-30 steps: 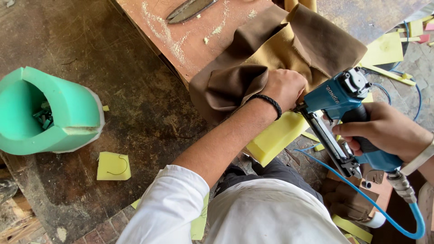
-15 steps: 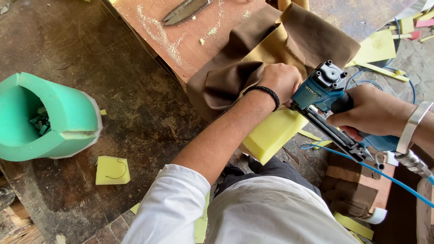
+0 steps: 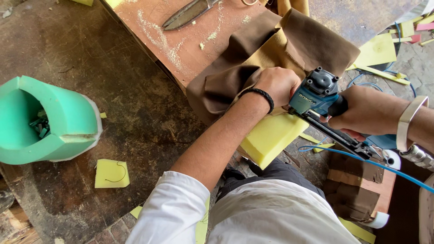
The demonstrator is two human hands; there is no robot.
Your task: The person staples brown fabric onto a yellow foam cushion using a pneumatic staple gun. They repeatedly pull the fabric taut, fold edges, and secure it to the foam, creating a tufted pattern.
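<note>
Sawdust-strewn workbench [image 3: 149, 27] carries brown fabric [image 3: 253, 58] over yellow foam [image 3: 271, 138]. Left hand [image 3: 278, 83] closes on the fabric's edge; right hand [image 3: 364, 110] grips a blue pneumatic stapler [image 3: 318, 92] just beside it. Fingers that near the nose risk a staple, and slack fabric could wrinkle.

The right hand [image 3: 361, 113] has swung the blue staple gun [image 3: 318, 92] up — now pressed beside the left hand [image 3: 278, 83].

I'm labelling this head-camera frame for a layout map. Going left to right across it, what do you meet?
Green foam tub → small yellow foam scrap → left hand pressing brown fabric → blue pneumatic stapler → right hand → metal bangle.
</note>
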